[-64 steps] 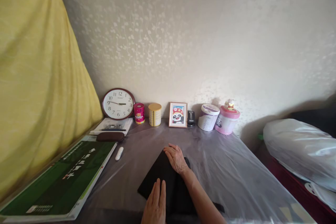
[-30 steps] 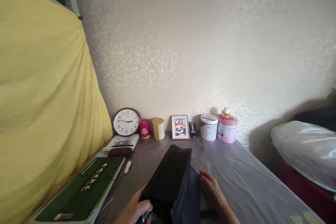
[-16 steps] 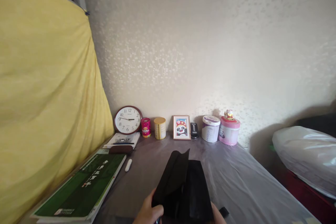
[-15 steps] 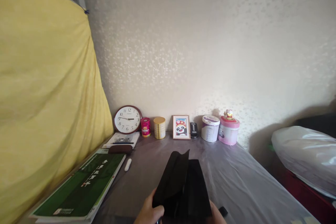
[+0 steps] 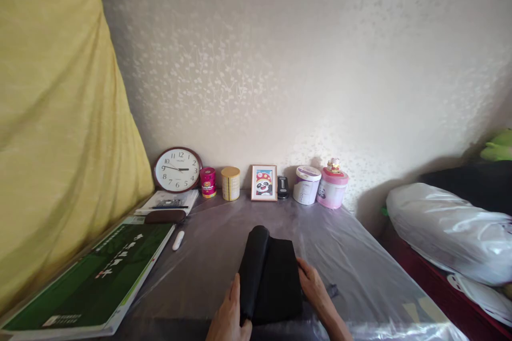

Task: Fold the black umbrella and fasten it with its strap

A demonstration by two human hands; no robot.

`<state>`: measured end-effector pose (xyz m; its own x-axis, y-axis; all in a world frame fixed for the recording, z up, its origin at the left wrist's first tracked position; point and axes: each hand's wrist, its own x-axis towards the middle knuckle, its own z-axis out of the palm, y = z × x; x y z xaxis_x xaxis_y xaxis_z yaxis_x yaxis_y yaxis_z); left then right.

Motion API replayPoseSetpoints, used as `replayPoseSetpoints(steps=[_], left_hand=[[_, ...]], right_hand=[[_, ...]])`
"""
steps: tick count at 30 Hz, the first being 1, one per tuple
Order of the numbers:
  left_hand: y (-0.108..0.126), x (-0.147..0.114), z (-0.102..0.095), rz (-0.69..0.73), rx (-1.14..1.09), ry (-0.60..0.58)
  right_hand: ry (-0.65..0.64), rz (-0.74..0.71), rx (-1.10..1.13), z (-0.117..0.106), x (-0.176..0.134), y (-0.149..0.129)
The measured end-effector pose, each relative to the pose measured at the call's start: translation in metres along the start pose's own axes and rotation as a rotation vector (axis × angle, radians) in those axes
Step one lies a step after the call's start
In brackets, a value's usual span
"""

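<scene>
A black folded cloth [image 5: 280, 277], perhaps a soft case, lies at the table's front edge, its left part forming a thick roll or fold and its right part flat. My left hand [image 5: 230, 311] is closed round the lower left of the roll, thumb at the near end. At the cloth's right edge, my right hand [image 5: 314, 285] grips the side; its fingertips are partly hidden. A small dark object [image 5: 332, 291] sits just right of that hand, too unclear to name.
Left of the cloth are a green book [image 5: 100, 277], a white stick-like item [image 5: 178, 240] and a brown case [image 5: 165, 217]. Along the wall stand a clock [image 5: 178, 170], a pink can [image 5: 208, 182], a yellow-lidded can [image 5: 231, 184], a panda picture frame [image 5: 264, 183] and two tubs [image 5: 307, 185].
The raised black flap has come down into a smooth roll on the left. My right hand shows more, now at the cloth's right edge. The camera view has shifted right and down.
</scene>
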<state>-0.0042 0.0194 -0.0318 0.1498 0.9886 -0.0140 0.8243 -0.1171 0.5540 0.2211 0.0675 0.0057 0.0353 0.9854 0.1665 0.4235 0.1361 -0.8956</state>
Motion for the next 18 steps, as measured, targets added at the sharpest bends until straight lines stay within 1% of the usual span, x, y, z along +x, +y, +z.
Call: replayPoseSetpoints(steps=[2, 4, 8, 11, 13, 15, 18], left_hand=[[0.003, -0.002, 0.0, -0.002, 0.011, -0.01], [0.006, -0.005, -0.001, -0.009, 0.017, -0.006], [0.013, -0.006, -0.003, -0.035, 0.035, -0.023], [0.017, -0.006, -0.005, -0.063, 0.053, -0.037], [0.019, -0.006, -0.005, -0.089, 0.062, -0.051], [0.02, -0.006, -0.005, -0.107, 0.067, -0.062], [0.021, -0.005, -0.006, -0.095, 0.067, -0.076]], right_hand=[[0.106, 0.024, -0.057, -0.004, 0.002, -0.006], [0.147, 0.05, -0.107, -0.005, 0.004, -0.011], [0.099, 0.09, -0.159, -0.002, 0.01, -0.015], [0.074, 0.115, -0.152, 0.0, 0.017, -0.014], [0.02, 0.121, -0.07, 0.004, 0.021, -0.017], [-0.046, 0.115, 0.061, 0.012, 0.025, -0.025], [-0.066, 0.076, 0.176, 0.031, 0.033, -0.039]])
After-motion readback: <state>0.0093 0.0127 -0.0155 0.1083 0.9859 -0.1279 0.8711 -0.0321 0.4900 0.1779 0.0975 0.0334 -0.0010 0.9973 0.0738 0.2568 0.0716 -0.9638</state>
